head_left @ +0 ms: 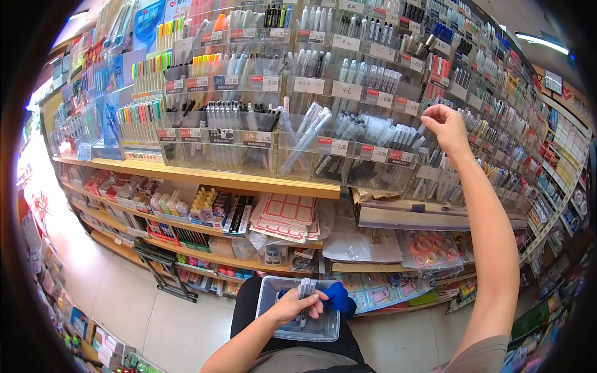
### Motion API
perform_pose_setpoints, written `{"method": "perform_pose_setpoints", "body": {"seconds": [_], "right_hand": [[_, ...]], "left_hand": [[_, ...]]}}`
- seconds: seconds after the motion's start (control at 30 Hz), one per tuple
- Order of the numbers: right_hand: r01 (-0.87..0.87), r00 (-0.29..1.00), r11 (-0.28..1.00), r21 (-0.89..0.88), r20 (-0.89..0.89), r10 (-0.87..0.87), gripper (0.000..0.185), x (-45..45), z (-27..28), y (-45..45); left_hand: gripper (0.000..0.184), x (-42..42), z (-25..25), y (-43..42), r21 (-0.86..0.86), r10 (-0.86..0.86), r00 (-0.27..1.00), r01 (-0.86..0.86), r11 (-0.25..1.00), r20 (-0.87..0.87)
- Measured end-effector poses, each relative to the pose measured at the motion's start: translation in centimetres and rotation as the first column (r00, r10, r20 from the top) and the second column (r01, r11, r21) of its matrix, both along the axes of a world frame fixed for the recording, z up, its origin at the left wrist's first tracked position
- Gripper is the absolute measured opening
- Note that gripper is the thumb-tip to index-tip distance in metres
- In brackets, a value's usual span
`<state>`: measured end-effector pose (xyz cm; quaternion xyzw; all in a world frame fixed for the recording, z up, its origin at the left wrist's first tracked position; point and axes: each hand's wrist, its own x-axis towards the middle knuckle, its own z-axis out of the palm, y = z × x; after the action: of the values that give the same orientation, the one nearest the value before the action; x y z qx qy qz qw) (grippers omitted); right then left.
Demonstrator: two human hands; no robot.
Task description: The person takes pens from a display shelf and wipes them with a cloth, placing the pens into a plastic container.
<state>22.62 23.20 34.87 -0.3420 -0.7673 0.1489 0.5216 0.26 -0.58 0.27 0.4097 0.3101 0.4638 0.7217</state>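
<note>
My left hand (300,307) is closed around a small bunch of clear pens (305,288), above a clear plastic box (266,311) on my lap. Beside that hand, a blue cloth (337,297) hangs over the box's right edge. My right hand (448,128) is raised to the pen rack with thumb and fingers pinched on the end of a pale pen (422,130). This pen is at the right end of a row of clear-capped pens (385,133) in an acrylic holder with price tags. How far it sits in its slot cannot be made out.
Tiered acrylic pen holders (217,149) fill the wall ahead, above a wooden shelf edge (205,175). Lower shelves hold red-bordered label sheets (286,214) and boxed goods. A black folding stand (163,270) is at lower left on the tiled floor (186,323). More goods line both sides.
</note>
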Motion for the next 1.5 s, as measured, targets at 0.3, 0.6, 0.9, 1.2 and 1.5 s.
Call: {"method": "perform_pose_setpoints", "body": {"seconds": [0.3, 0.6, 0.9, 1.2, 1.5], "right_hand": [[-0.119, 0.991, 0.993, 0.0, 0.055, 0.118, 0.007, 0.2, -0.6, 0.6], [-0.097, 0.994, 0.994, 0.049, 0.052, 0.095, 0.007, -0.2, -0.8, 0.4], [-0.116, 0.993, 0.993, 0.022, 0.015, 0.116, 0.005, -0.4, -1.2, 0.4], [-0.106, 0.994, 0.993, 0.046, 0.044, 0.104, 0.005, -0.4, -1.6, 0.7], [-0.123, 0.991, 0.991, 0.06, 0.051, 0.12, 0.006, -0.2, -1.5, 0.7]], "left_hand": [[0.028, -0.2, -0.4, 0.0, 0.035, -0.01, 1.0, 0.01, 0.999, 0.013], [0.027, 0.0, -0.3, 0.1, 0.017, 0.001, 1.0, -0.001, 1.0, -0.007], [0.026, 0.1, -0.1, 0.0, 0.024, -0.011, 1.0, 0.012, 1.0, -0.015], [0.027, 0.0, -0.9, 0.2, 0.025, -0.011, 1.0, 0.012, 1.0, -0.012], [0.027, 0.0, -0.8, 0.2, 0.032, -0.022, 1.0, 0.023, 0.999, -0.01]]}}
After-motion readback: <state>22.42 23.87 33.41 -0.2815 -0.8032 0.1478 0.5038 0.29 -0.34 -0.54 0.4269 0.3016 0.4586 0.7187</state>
